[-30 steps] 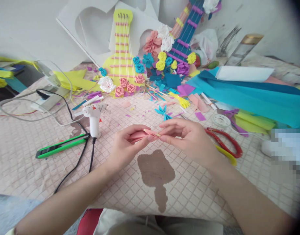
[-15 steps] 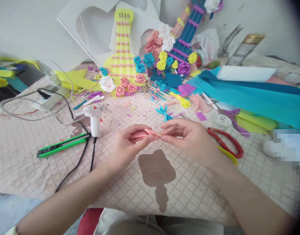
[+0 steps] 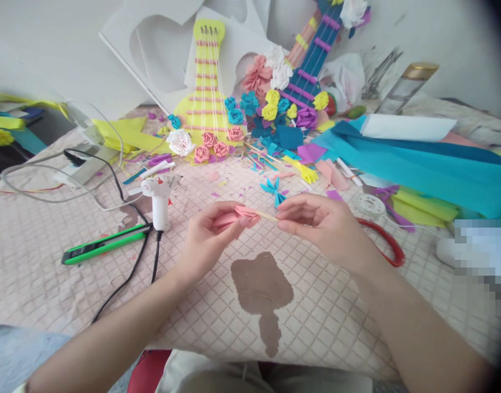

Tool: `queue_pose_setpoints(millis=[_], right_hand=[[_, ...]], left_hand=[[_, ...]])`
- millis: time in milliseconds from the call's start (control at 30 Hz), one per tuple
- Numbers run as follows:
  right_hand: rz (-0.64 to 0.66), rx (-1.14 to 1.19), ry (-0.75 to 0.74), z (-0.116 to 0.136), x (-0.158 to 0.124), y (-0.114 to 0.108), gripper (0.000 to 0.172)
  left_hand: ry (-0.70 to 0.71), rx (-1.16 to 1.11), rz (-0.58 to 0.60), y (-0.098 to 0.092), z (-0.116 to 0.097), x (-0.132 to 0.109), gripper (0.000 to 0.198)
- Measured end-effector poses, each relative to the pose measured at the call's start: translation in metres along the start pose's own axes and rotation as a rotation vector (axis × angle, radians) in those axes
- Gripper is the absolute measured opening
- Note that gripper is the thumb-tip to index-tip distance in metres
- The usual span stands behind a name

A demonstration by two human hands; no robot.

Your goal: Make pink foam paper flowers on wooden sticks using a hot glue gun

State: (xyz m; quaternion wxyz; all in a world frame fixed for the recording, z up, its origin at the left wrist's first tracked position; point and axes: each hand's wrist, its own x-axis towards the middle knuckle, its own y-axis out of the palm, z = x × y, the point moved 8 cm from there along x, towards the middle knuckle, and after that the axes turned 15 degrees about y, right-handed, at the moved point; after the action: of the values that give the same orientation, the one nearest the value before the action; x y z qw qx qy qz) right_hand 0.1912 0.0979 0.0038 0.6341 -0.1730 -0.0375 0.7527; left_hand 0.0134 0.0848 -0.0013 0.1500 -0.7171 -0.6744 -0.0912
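My left hand (image 3: 212,229) is closed around a bundle of folded pink paper (image 3: 226,219), pinched between thumb and fingers. A thin pale wooden stick (image 3: 267,216) runs from the paper towards the right. Its right end is pinched by the thumb and fingertips of my right hand (image 3: 316,221). How far the stick goes into the paper is hidden by the folds. Just beyond my right fingers lies a blue paper flower (image 3: 274,191) on the checked tablecloth (image 3: 316,311).
Left of my hands are a white glue gun (image 3: 158,202) with its cord and a green cutter knife (image 3: 105,244). Red-handled scissors (image 3: 392,248) lie partly behind my right wrist. A yellow paper guitar (image 3: 207,93), paper scraps and blue crepe paper (image 3: 418,164) line the back.
My hands have moved slightly apart. More of the stick now shows between them, and the pink paper has shifted a little left with my left hand.
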Motion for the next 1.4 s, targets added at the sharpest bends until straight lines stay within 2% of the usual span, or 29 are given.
queue_pose_setpoints(millis=[100,267,433,600,700,767,900,967,1100,1167,1233,1400], right_hand=[[-0.023,-0.009,0.033,-0.006,0.005,-0.005,0.018],[-0.015,-0.135,0.114,-0.022,0.014,0.003,0.017],[-0.075,-0.318,0.035,-0.023,0.015,0.01,0.012],[-0.119,-0.357,-0.013,-0.021,0.016,0.007,0.01],[-0.152,-0.309,-0.02,-0.022,0.018,0.0,0.011],[-0.152,-0.23,-0.02,-0.022,0.019,-0.004,0.012],[-0.119,0.016,-0.013,-0.015,0.016,-0.007,0.018],[-0.106,0.127,-0.009,-0.009,0.011,-0.006,0.022],[-0.067,0.273,-0.008,0.004,-0.004,0.004,0.024],[-0.048,0.321,-0.006,0.007,-0.009,0.008,0.022],[-0.065,0.359,0.0,0.007,-0.012,0.009,0.023],[-0.151,0.46,0.034,0.0,-0.015,0.002,0.026]], left_hand=[[-0.035,0.027,-0.01,-0.005,0.009,0.003,0.029],[-0.067,0.164,0.09,-0.004,0.025,0.009,0.034],[-0.037,0.195,0.197,0.002,0.034,0.009,0.04],[0.057,0.357,0.203,-0.007,0.032,0.014,0.04],[0.137,0.49,0.195,-0.011,0.026,0.018,0.038],[0.208,0.567,0.137,-0.016,0.017,0.02,0.034],[0.406,0.629,-0.025,-0.022,-0.017,0.014,0.02],[0.459,0.607,0.004,-0.013,-0.033,0.008,0.018],[0.298,0.383,0.342,0.028,-0.04,-0.007,0.021],[0.21,0.286,0.432,0.042,-0.04,-0.012,0.014],[0.148,0.239,0.439,0.047,-0.038,-0.014,0.014],[0.022,0.116,0.387,0.041,-0.033,-0.015,0.015]])
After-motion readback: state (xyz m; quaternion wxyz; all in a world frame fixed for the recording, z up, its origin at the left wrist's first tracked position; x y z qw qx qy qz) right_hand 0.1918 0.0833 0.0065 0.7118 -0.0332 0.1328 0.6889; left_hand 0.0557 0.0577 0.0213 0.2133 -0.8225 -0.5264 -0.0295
